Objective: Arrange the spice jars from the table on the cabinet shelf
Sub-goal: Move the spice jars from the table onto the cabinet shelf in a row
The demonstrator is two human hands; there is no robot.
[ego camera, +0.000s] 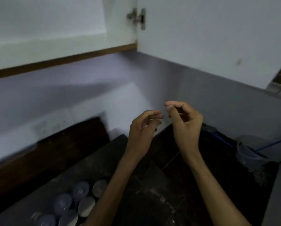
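Both hands are raised in the middle of the frame, above a dark countertop (152,193) and in front of a pale lilac wall (87,98). The left hand (141,134) sits just left of centre with its fingers loosely curled and the fingertips drawn towards the thumb; nothing shows between them, so it holds nothing. The right hand (185,124), slightly higher and just to the right, is also loosely curled, its thumb and forefinger close together at the top; whether they pinch something tiny cannot be told through the blur, but no jar is in it. The two hands are near each other, fingertips almost facing, not touching. The spice jars (74,203) stand in a cluster at the lower left of the frame on the countertop, seen from above as round clear and silvery lids, packed just beside one another, well below and to the left of the hands and partly behind the left forearm. Across the upper left runs the open cabinet (38,51), its white shelf edged underneath by a brown strip, with a metal hinge (137,17) at top centre and the open white cabinet door (210,38) filling the upper right. At the right edge, a grey plastic container (249,154) rests on the counter with a blue cord (273,143) running over it.
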